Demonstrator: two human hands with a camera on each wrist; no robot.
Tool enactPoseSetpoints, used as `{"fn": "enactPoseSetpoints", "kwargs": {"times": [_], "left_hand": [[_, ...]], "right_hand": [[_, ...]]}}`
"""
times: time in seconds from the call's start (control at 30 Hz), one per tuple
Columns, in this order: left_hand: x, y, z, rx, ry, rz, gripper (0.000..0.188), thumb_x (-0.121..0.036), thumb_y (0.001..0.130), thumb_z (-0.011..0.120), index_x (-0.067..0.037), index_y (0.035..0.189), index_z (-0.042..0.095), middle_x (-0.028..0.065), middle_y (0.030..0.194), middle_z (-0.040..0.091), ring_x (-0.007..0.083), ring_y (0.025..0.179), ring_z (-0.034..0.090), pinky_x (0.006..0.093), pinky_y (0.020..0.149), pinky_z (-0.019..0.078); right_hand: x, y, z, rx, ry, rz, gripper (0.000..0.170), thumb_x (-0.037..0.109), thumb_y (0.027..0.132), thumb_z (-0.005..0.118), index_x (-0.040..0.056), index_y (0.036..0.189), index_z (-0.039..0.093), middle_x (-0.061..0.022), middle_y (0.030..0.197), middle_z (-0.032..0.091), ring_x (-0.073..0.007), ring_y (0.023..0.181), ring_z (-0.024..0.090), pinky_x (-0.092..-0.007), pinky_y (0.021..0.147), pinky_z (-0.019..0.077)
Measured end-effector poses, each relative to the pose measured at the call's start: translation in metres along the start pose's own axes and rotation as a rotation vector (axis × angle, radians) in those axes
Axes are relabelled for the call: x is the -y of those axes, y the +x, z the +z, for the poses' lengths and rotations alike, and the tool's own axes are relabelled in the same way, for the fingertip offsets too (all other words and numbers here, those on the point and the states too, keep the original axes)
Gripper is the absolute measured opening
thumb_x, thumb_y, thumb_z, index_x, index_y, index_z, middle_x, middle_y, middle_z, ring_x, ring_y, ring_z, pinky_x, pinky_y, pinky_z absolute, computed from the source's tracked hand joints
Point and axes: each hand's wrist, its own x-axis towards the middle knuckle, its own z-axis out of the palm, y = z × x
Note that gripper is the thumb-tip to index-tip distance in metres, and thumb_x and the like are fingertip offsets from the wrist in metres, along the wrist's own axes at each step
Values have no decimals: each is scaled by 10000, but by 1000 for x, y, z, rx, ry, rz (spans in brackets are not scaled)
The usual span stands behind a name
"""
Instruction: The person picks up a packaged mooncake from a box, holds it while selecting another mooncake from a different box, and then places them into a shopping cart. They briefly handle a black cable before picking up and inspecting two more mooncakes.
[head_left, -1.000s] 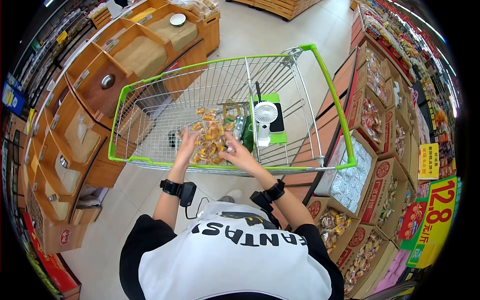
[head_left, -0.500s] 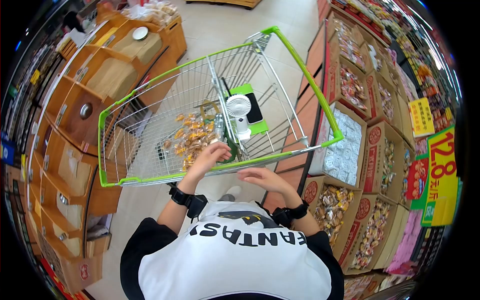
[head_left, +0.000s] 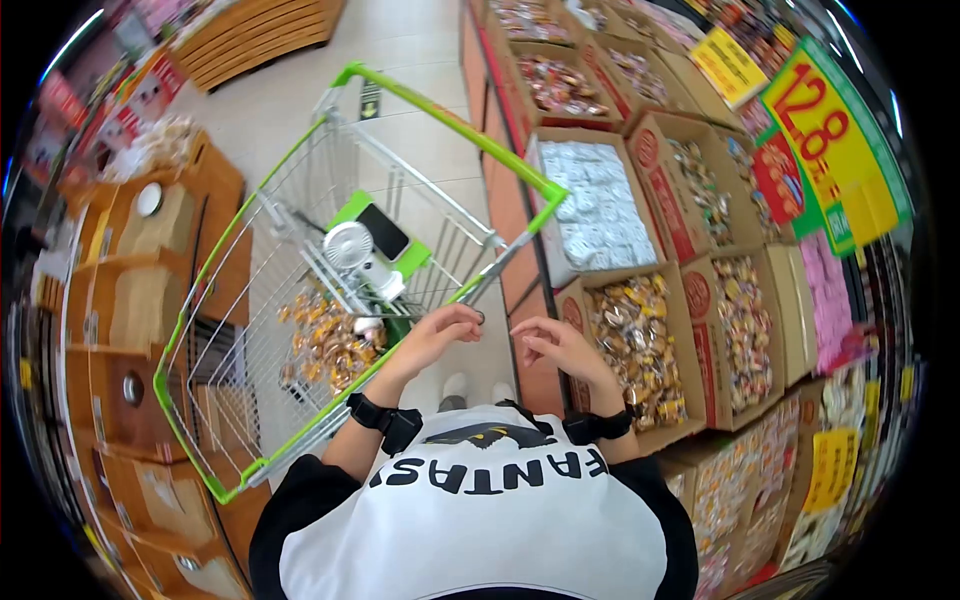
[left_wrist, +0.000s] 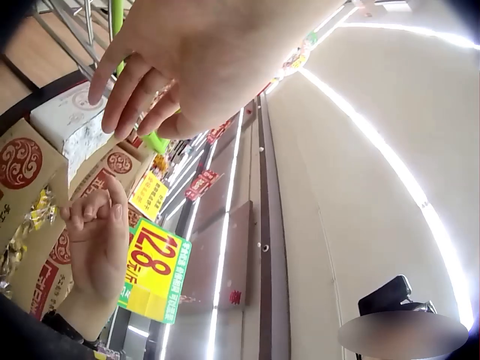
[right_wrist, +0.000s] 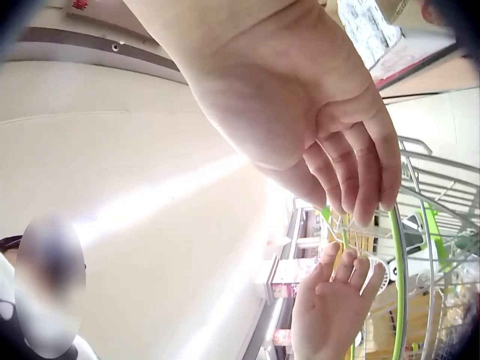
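In the head view my left hand [head_left: 432,340] hovers by the near edge of the shopping cart [head_left: 225,262], empty, its fingers loosely bent. My right hand [head_left: 562,350] hangs in the air to its right, beside the candy boxes, also holding nothing. A gap separates the two hands. Bagged yellow-wrapped snacks [head_left: 335,345] lie in the cart, left of my left hand. A white fan [head_left: 350,247] and a dark phone [head_left: 383,232] are on a green panel [head_left: 412,262] at the cart. Both wrist views show relaxed fingers with empty palms.
Cardboard boxes of wrapped sweets [head_left: 640,350] and a box of pale blue-white packets [head_left: 595,205] stand on the right. A yellow-green price sign [head_left: 830,140] rises behind them. Wooden display bins [head_left: 150,305] run along the left, and a slatted wooden stand [head_left: 255,45] is farther off.
The hands have come away from the snacks in the cart and moved right. The cart appears turned and farther left in view, with the candy boxes nearer the hands.
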Motion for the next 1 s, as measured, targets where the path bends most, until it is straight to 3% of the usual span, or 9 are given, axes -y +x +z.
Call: {"fn": "enactPoseSetpoints", "kwargs": {"times": [0.13, 0.4, 0.63, 0.77, 1.0], "left_hand": [[-2, 23, 22, 108, -18, -60, 173, -99, 838, 453, 2, 967, 505, 79, 840, 559, 165, 814, 567, 262, 737, 448], [6, 55, 55, 315, 18, -144, 169, -103, 847, 437, -5, 963, 511, 60, 774, 538, 147, 734, 551, 260, 701, 453], [7, 71, 85, 408, 75, -207, 156, -100, 839, 434, -15, 927, 531, 35, 720, 527, 124, 685, 537, 237, 674, 437], [8, 74, 96, 464, 84, -233, 154, -95, 839, 433, -14, 924, 533, 35, 672, 525, 130, 659, 538, 238, 657, 437], [34, 78, 81, 508, 215, -357, 185, -110, 847, 403, 5, 863, 547, 18, 581, 489, 109, 540, 497, 231, 554, 429]], "right_hand": [[-7, -33, -15, -181, -5, 14, 149, 98, 842, 471, 12, 943, 539, 8, 653, 488, -81, 598, 539, -202, 555, 440], [-39, -98, -42, -541, -13, 31, 163, 128, 845, 476, -14, 889, 543, -36, 659, 537, -103, 562, 558, -220, 530, 475], [-65, -168, -58, -973, 28, 190, 183, 167, 841, 485, 6, 878, 561, -43, 646, 545, -113, 550, 577, -213, 506, 474], [-93, -195, -63, -1112, 35, 215, 177, 163, 832, 491, 4, 861, 562, -38, 621, 535, -107, 523, 568, -211, 488, 471], [-104, -205, -60, -1137, 53, 266, 179, 158, 835, 490, -11, 843, 548, -47, 633, 534, -122, 523, 570, -221, 489, 480]]}}
